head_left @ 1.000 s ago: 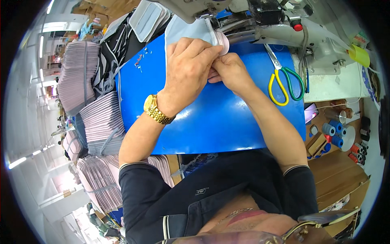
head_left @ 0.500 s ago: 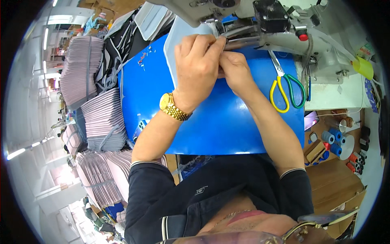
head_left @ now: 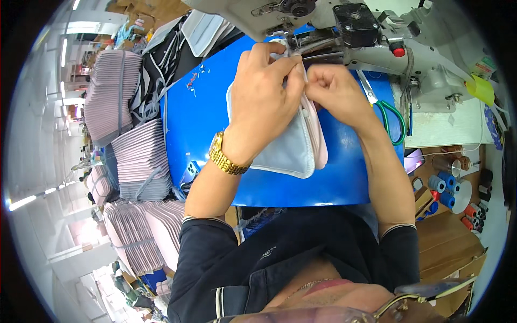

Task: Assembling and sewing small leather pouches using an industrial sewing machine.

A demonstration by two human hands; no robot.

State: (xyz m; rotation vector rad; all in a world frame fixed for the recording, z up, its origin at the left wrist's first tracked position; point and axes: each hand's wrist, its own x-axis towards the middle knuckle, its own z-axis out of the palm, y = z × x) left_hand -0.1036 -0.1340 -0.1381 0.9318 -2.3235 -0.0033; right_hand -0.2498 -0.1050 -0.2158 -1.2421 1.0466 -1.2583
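My left hand (head_left: 265, 99), with a gold watch on its wrist, lies over a light grey and pink padded fabric piece (head_left: 280, 156), fingers curled to grip its upper part just below the sewing machine's metal foot area (head_left: 301, 43). My right hand (head_left: 336, 91) is closed at the piece's right edge, fingertips pinching it near my left thumb; part of what they hold is hidden. The piece now stretches down over the blue work surface (head_left: 199, 118). Scissors with yellow and green handles (head_left: 393, 129) lie right of my right hand, partly covered by it.
Tied stacks of pink and grey pieces (head_left: 134, 161) stand at the left, with black strips (head_left: 145, 70) and pale pieces (head_left: 199, 29) at upper left. A phone (head_left: 188, 172) lies at the left edge. Thread cones (head_left: 447, 188) are at the right, below the machine bed (head_left: 441, 118).
The fabric piece has come down and rightward from under the machine, showing its pink layer below my hands. My right hand has moved right, and my left hand has shifted slightly right.
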